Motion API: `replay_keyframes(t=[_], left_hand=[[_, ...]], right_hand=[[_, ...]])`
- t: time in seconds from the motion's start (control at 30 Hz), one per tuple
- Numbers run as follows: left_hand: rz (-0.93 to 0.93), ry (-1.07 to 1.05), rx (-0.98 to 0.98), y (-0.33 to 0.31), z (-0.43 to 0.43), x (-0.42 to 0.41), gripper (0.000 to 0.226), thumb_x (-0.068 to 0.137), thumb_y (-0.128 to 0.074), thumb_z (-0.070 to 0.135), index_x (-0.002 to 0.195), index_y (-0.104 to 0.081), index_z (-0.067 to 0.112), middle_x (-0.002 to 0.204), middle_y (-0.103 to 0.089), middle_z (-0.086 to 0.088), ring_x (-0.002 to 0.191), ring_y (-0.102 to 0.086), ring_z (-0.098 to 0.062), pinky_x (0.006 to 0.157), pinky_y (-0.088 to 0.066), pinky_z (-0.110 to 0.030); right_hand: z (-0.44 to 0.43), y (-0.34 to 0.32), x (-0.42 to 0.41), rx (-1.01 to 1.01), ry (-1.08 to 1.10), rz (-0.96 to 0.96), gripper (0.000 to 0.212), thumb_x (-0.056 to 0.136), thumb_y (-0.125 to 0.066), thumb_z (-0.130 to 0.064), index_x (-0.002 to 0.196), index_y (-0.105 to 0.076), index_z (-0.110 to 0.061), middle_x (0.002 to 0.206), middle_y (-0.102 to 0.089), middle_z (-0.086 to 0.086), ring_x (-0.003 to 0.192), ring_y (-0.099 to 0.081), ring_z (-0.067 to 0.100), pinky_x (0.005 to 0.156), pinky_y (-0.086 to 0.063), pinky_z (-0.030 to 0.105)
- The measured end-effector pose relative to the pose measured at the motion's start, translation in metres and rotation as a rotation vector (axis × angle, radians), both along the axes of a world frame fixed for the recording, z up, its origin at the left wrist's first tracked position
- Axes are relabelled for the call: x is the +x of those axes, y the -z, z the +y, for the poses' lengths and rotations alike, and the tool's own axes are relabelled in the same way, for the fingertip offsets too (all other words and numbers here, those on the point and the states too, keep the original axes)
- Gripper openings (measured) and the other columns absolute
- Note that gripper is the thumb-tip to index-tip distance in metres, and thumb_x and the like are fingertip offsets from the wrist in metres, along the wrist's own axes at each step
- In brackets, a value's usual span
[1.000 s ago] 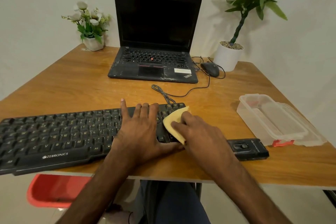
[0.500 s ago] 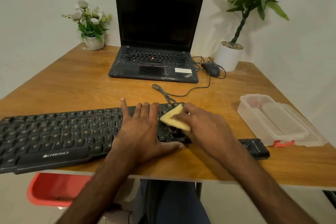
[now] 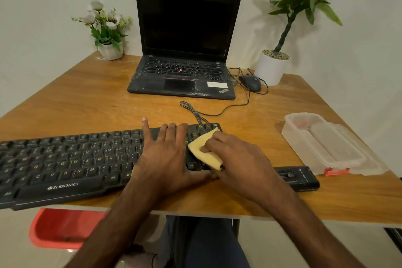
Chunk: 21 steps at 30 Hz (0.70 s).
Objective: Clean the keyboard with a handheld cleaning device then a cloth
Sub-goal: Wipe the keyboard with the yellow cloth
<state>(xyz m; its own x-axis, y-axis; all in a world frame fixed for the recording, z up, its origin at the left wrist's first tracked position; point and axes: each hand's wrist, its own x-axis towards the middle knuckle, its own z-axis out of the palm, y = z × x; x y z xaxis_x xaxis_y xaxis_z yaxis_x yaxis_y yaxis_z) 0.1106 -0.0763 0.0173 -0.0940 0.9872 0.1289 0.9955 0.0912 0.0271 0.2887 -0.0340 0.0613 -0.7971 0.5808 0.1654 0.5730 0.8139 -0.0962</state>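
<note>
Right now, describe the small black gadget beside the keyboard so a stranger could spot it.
Find the front edge of the wooden table. Right of the black keyboard, beside the clear plastic box, lies the gadget. It is the only slim black bar, with a slider on top.

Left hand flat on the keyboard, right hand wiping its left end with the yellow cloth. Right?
Wrong end. In the head view the right hand holds the yellow cloth on the right end of the keyboard. The left hand does lie flat on it, beside the cloth.
</note>
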Motion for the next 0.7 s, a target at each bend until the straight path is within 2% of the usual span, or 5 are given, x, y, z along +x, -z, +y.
replay_keyframes(t=[0.1,0.2,0.43,0.57,0.7], left_hand=[[0.005,0.017,-0.046,0.0,0.002,-0.003,0.135,0.05,0.006,0.106,0.148,-0.012,0.014,0.156,-0.031,-0.004,0.148,-0.026,-0.022,0.115,0.007,-0.072],[0.003,0.012,-0.036,0.0,0.002,-0.002,0.136,0.051,0.005,0.107,0.148,-0.014,0.014,0.153,-0.035,-0.004,0.147,-0.029,-0.022,0.115,0.008,-0.071],[-0.006,0.028,-0.014,-0.002,0.0,-0.003,0.132,0.059,-0.014,0.108,0.153,-0.014,0.016,0.157,-0.031,0.0,0.148,-0.027,-0.02,0.115,0.011,-0.069],[-0.064,0.047,-0.095,-0.01,-0.003,-0.011,0.133,0.056,-0.029,0.106,0.15,0.002,0.018,0.161,-0.026,0.001,0.151,-0.024,-0.016,0.116,0.013,-0.068],[-0.1,0.02,-0.189,-0.014,-0.007,-0.023,0.14,0.047,-0.034,0.108,0.148,0.016,0.024,0.166,-0.014,-0.001,0.154,-0.012,-0.019,0.115,0.016,-0.069]], right_hand=[[-0.003,0.004,0.002,-0.003,-0.105,-0.026,0.045,0.086,-0.072,-0.029,0.128,-0.058,-0.028,0.124,-0.057,-0.007,0.111,-0.056,0.013,0.077,-0.053,0.03],[0.004,0.007,0.0,0.112,-0.094,-0.101,0.054,0.068,-0.086,-0.031,0.118,-0.066,-0.026,0.106,-0.063,-0.002,0.089,-0.064,0.015,0.055,-0.038,0.02],[0.027,0.001,-0.02,0.174,-0.094,-0.05,0.045,0.094,-0.061,-0.034,0.138,-0.05,-0.032,0.121,-0.049,-0.001,0.105,-0.052,0.016,0.066,-0.036,0.028],[0.015,0.002,0.006,0.01,-0.22,-0.058,0.048,0.086,-0.072,-0.028,0.132,-0.059,-0.029,0.112,-0.057,-0.001,0.095,-0.057,0.016,0.063,-0.046,0.029],[0.019,0.007,0.013,0.059,-0.226,-0.015,0.041,0.085,-0.06,-0.035,0.126,-0.063,-0.031,0.106,-0.059,-0.003,0.09,-0.059,0.014,0.061,-0.042,0.023]])
